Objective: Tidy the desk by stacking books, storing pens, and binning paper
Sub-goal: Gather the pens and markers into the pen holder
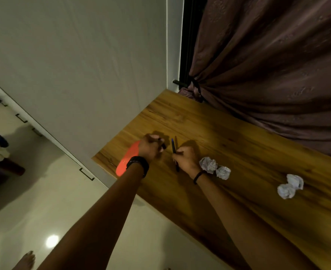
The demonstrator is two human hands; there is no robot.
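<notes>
Evidently mid pen-storing at mid-frame, the left hand (151, 148) grips a dark pen (163, 146), the right hand (187, 159) a blue pen (173, 148); next, both probably need the orange case (124, 162).

Wood desk (238, 152), paper wads (208, 164), orange obj (124, 162)

We see the desk (228, 133) as wood, its grain streaked, its finish a soft satin. The curtain (277, 65) is cloth, faintly lustrous, with a raised pattern. The paper balls (290, 186) are matt white paper, creased rough. The floor (34, 211) is glossy tile and mirrors a lamp. The cabinet doors (73, 65) look smooth and matt, their handles (86, 174) like black metal. The orange case (125, 162), blue-tipped pen (173, 147) and black pen (163, 146) look like smooth plastic.
</notes>
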